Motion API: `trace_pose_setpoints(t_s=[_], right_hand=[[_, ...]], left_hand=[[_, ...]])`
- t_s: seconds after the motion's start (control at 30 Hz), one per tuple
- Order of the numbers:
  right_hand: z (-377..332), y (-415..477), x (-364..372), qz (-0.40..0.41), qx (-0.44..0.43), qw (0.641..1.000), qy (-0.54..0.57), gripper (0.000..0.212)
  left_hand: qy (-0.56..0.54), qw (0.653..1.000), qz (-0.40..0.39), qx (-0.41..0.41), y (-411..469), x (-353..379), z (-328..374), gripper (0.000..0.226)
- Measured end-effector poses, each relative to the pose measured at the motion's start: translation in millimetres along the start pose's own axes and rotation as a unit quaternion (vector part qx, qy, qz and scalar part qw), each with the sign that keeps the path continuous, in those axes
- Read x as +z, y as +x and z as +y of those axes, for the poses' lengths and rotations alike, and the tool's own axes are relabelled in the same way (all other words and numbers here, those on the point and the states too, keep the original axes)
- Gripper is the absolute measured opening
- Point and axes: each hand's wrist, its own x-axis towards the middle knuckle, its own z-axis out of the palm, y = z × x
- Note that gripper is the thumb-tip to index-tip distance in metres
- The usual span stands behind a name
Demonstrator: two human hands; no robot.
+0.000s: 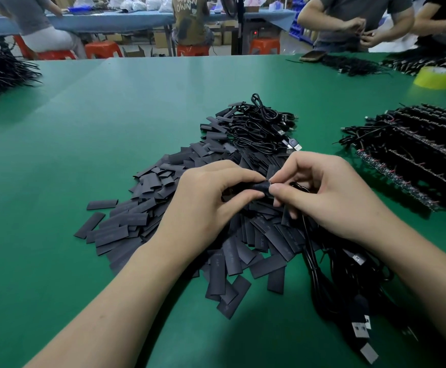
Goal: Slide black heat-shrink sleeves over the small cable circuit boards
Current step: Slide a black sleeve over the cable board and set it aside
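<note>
Setting: Workshop with a wide green table [84, 128]; other people work at the far edge and at another bench behind.
Landmark: a big pile of sleeves [147, 181], flat black pieces, lies mid-table.
Left hand [203, 205]: over the pile, thumb and curled fingers pinching one sleeve [260, 187].
Right hand [330, 197]: just right of the left hand, fingertips pinched at the sleeve's right end, holding what seems to be the small board; the board itself is almost hidden.
Where the sleeve is: lifted just above the pile, between the two hands.
Direction: its long axis runs left to right, roughly level, with the open mouth facing the right hand.
Cable [309, 251]: a black lead drops from the right hand across the pile's near right side, among other leads with USB plugs [359, 325].
Progress: this board looks to be just entering the sleeve, not yet covered.
Still to do: judging by the pile, many sleeves remain.
Beyond the pile: coiled cables [264, 128]; whether they are sleeved cannot be told.
Right of the pile: rows of wired strips [415, 155], with a yellow tape roll [435, 77] further back.
</note>
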Motion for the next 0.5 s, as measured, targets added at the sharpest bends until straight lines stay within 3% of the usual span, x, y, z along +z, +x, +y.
trace_pose_setpoints(t_s=[0.2, 0.5], right_hand=[[-2, 1, 0, -0.007, 0.031, 0.996, 0.078, 0.007], [-12, -2, 1, 0.059, 0.004, 0.998, -0.011, 0.012]], left_hand=[[0.017, 0.999, 0.021, 0.022, -1, 1, 1, 0.017], [-0.019, 0.998, 0.055, -0.039, 0, -1, 1, 0.019]])
